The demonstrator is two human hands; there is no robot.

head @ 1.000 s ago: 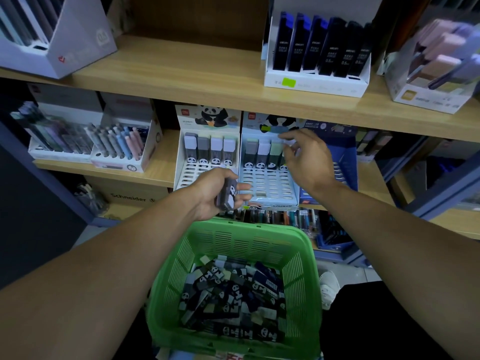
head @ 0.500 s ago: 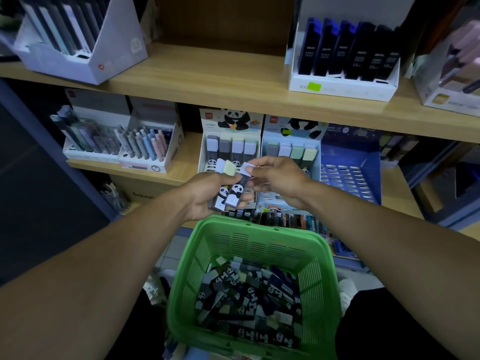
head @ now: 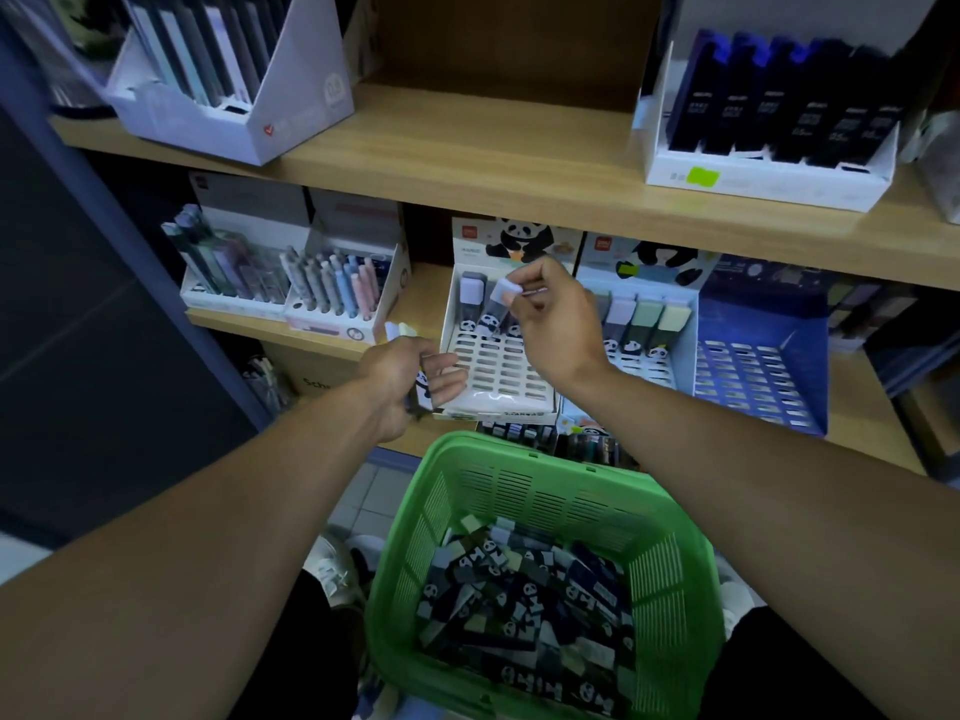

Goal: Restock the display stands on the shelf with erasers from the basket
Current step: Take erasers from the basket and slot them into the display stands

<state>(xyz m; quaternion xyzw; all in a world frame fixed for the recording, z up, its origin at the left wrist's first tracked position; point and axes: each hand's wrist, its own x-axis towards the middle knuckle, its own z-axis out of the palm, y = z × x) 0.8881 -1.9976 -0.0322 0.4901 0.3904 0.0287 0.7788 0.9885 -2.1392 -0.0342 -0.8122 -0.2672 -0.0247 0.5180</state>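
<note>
A green basket (head: 670,558) below the shelf holds several panda-print erasers (head: 524,610). Two white panda display stands sit side by side on the middle shelf: the left stand (head: 493,371) and the right stand (head: 649,366). My right hand (head: 553,319) pinches a white-topped eraser (head: 501,298) over the top row of the left stand, beside one eraser (head: 471,304) standing there. My left hand (head: 410,376) grips a few erasers (head: 402,332) just left of that stand. The right stand carries a row of upright erasers (head: 647,324).
A blue slotted stand (head: 758,376) sits right of the panda stands. Pen displays (head: 332,288) stand at the left of the same shelf. Boxes of dark refills (head: 774,111) and a white box (head: 228,75) occupy the upper shelf. Shoes show beside the basket.
My right hand took an eraser from the bunch in my left hand and carried it up to the left stand's top row. My left hand dropped slightly left.
</note>
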